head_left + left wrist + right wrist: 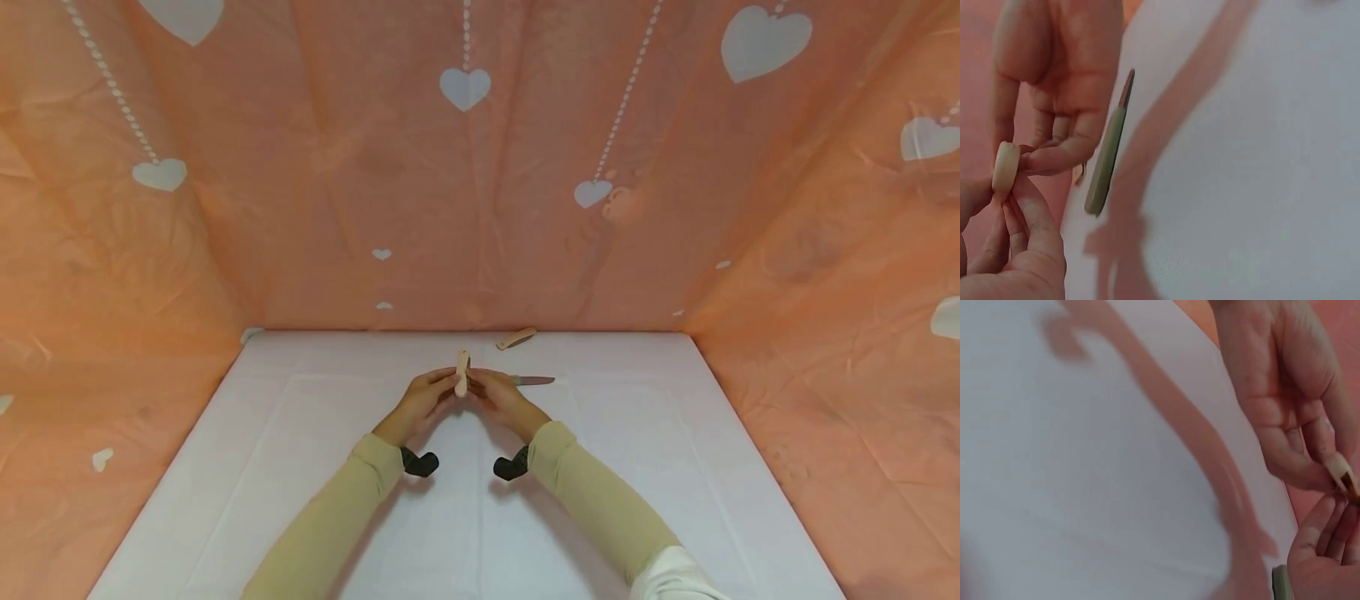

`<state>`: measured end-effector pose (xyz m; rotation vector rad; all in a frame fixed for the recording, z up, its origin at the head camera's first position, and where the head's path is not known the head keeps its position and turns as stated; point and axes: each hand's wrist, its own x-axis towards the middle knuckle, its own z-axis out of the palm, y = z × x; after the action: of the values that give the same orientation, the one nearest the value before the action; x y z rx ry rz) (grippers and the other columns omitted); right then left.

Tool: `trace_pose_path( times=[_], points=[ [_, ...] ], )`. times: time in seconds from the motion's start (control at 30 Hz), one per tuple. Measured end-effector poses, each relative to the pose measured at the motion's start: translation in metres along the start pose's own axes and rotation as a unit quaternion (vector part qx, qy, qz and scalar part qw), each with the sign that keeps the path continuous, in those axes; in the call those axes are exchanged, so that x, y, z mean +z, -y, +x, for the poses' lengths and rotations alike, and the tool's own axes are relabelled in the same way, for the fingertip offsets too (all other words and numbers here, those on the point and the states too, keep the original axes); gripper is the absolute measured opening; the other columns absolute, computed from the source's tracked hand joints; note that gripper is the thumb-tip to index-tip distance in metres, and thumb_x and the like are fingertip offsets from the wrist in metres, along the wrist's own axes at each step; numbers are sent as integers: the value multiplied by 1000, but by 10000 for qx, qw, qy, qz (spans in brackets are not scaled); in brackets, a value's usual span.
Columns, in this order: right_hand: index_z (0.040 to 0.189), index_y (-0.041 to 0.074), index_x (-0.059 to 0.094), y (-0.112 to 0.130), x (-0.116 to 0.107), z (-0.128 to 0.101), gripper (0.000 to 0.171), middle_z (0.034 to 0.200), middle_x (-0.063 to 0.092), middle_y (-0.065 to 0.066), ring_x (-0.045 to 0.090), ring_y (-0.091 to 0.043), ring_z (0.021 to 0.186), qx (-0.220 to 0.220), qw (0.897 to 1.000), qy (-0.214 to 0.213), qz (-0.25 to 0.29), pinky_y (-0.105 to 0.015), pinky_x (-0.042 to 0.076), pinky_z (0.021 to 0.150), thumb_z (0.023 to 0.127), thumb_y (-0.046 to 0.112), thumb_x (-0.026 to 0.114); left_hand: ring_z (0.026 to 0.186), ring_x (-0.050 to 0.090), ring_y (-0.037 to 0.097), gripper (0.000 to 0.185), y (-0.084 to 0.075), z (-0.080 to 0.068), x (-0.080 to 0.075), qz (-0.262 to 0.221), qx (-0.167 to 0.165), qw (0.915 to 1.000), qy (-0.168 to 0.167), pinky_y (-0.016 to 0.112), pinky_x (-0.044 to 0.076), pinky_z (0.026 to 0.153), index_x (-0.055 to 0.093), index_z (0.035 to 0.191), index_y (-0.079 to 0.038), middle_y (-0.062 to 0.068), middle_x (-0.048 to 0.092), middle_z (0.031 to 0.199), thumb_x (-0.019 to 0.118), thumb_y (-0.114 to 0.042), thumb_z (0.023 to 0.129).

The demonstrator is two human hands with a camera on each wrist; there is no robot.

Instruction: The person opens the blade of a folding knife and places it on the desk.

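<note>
Small pale stick (462, 372) held upright between both hands above the counter (300, 467). Left hand (423, 398) pinches its lower end with thumb and fingertips; right hand (495, 394) pinches it from the other side, fingers curled. Knife (534, 381) lies on the counter just beyond the right hand, blade pointing away. A second pale stick (516, 337) lies farther back, near the pink cloth wall (480, 208). Step looks like two-handed handling of the stick; next move likely needs a steady pinch.
</note>
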<state>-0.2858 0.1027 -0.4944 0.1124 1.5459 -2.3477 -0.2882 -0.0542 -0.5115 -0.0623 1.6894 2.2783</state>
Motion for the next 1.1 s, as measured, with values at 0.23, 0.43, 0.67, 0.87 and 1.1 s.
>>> trace_pose_path(
  times=[0.23, 0.43, 0.67, 0.87, 1.1],
  points=[
    [119, -16, 52, -16, -22, -2, 35, 83, 65, 0, 60, -9, 77, -144, 9969, 176, -756, -23, 48, 74, 95, 10, 52, 94, 61, 14, 42, 10, -12, 6, 238, -46, 9993, 273, 26, 50, 83, 49, 129, 2, 16, 59, 115, 60, -15, 92],
    [111, -17, 55, -21, -35, -16, 31, 81, 64, 0, 60, -8, 76, -199, 9876, 335, -1523, -23, 49, 72, 94, 10, 53, 99, 61, 20, 40, 20, -25, 12, 109, 145, 9968, 772, 36, 47, 92, 44, 129, 10, 20, 59, 116, 55, -5, 93],
    [107, -14, 58, -20, -44, -25, 28, 78, 63, -2, 59, -9, 73, -122, 9882, 345, -1487, -21, 51, 68, 92, 9, 58, 93, 64, 24, 40, 23, -34, 20, 197, 236, 9947, 978, 39, 50, 87, 43, 128, 11, 20, 62, 109, 55, -5, 93],
    [109, -16, 56, -21, -46, -31, 29, 79, 64, -3, 61, -9, 73, -3, 9904, 282, -1356, -23, 52, 71, 92, 8, 57, 91, 64, 25, 39, 26, -36, 22, 333, 235, 9937, 1044, 43, 49, 88, 43, 126, 13, 24, 60, 111, 56, -4, 93],
    [107, -14, 55, -25, -49, -34, 25, 81, 63, -4, 59, -11, 72, 16, 9934, 253, -1115, -26, 51, 72, 91, 6, 55, 91, 63, 22, 41, 31, -35, 24, 397, 122, 9943, 987, 44, 48, 88, 42, 128, 11, 23, 59, 114, 55, -6, 93]
  ],
)
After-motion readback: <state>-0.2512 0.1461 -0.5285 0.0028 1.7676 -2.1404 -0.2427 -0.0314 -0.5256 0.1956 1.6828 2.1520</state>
